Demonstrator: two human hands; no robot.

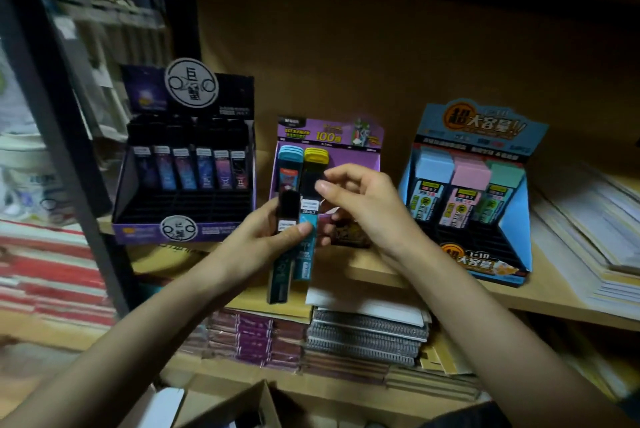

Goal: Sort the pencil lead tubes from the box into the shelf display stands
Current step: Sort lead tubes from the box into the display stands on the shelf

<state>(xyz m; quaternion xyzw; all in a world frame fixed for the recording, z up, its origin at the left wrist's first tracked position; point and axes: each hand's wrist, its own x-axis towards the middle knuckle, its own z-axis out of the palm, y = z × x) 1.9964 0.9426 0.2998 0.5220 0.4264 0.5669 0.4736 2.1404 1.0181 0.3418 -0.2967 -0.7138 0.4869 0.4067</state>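
Two lead tubes, one dark tube (282, 254) and one teal tube (306, 254), held upright side by side in front of the shelf (381, 275), just before the purple stand (346, 150). Left hand (263, 233): fingers and thumb curled round the middle of both tubes. Right hand (360, 206): thumb and forefinger pinching the black cap of the teal tube, other fingers loosely bent. Purple stand, centre of shelf: blue-capped and yellow-capped tubes (303, 156) at its back left, partly hidden by the hands. Dark stand (187, 220), to the left: one row of six tubes (194, 171) at the rear, front slots vacant. Blue stand (512, 237), to the right: tubes with blue, pink and green caps (467, 192) in a rear row. Paper stacks (588, 237) at far right of shelf. Lower shelf: spiral notebooks (367, 334). Cardboard box (249, 403) at the bottom edge; contents not discernible.
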